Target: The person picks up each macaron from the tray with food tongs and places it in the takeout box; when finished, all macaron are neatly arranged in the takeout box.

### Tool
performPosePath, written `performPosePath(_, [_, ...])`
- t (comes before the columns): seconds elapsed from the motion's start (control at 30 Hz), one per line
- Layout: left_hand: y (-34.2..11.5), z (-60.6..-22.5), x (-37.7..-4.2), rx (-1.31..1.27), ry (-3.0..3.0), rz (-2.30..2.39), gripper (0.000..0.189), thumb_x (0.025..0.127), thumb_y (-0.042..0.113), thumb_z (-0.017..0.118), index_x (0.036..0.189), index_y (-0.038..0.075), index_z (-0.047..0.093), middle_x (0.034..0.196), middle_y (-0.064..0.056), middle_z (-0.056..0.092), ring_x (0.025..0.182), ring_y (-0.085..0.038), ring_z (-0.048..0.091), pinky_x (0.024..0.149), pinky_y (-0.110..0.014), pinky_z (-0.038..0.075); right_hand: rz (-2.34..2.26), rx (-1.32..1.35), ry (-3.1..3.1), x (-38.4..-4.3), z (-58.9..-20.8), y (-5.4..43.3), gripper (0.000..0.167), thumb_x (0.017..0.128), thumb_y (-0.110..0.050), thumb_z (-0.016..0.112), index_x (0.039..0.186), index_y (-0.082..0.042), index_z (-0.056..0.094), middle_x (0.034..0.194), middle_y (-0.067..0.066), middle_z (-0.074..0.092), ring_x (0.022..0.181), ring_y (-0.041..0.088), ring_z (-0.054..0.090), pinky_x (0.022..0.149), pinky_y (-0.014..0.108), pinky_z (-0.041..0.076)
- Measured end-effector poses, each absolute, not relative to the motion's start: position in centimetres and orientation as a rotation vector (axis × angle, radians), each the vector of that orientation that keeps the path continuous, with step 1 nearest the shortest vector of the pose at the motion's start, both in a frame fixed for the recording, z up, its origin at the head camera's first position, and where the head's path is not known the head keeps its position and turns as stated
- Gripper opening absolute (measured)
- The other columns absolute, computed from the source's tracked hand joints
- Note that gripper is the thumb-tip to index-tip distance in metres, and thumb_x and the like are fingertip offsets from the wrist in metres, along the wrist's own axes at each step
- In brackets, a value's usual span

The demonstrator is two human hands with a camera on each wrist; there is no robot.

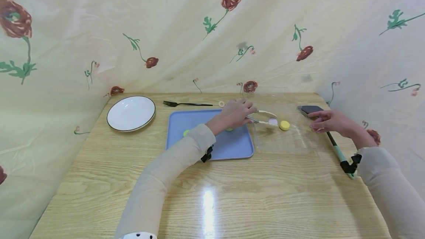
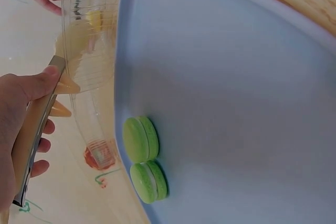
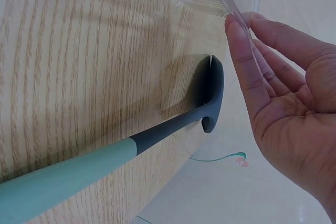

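Note:
My left hand grips a pair of tongs with metal handles and cream tips, reaching over a clear plastic container. A pale purple macaron lies between the tong tips; whether they squeeze it I cannot tell. Beside it in the container sits a yellow macaron. My right hand pinches the container's thin edge between thumb and fingers. On the blue tray, under my left forearm, are green macarons; two of them, one green macaron touching another, show in the left wrist view.
A white plate with a dark rim stands at the left. Behind the tray lies a black fork, near a small pale ring. A spatula with mint handle and dark head lies right of the container. Patterned cloth hangs behind the table.

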State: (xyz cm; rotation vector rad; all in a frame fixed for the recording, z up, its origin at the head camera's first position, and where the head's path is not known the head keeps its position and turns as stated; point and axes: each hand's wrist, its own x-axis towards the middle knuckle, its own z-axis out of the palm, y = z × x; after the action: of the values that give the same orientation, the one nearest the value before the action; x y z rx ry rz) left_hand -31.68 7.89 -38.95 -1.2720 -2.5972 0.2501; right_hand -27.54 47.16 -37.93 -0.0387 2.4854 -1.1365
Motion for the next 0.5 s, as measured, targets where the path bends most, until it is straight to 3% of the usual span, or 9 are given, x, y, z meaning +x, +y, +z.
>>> performPosePath(0.5, [7.65, -38.95, -31.65, -1.287, -2.573, 0.247, 0.056, 0.102, 0.057, 0.051, 0.150, 0.029, 0.050, 0.134, 0.004, 0.060, 0.115, -0.015, 0.061, 0.078, -0.030, 0.053, -1.128, -0.030, 2.490, -27.28, -37.48, 46.66, 0.069, 0.100, -0.015, 0.067, 0.152, 0.013, 0.032, 0.104, 0.005, 0.074, 0.090, 0.013, 0.074, 0.085, 0.038, 0.061])
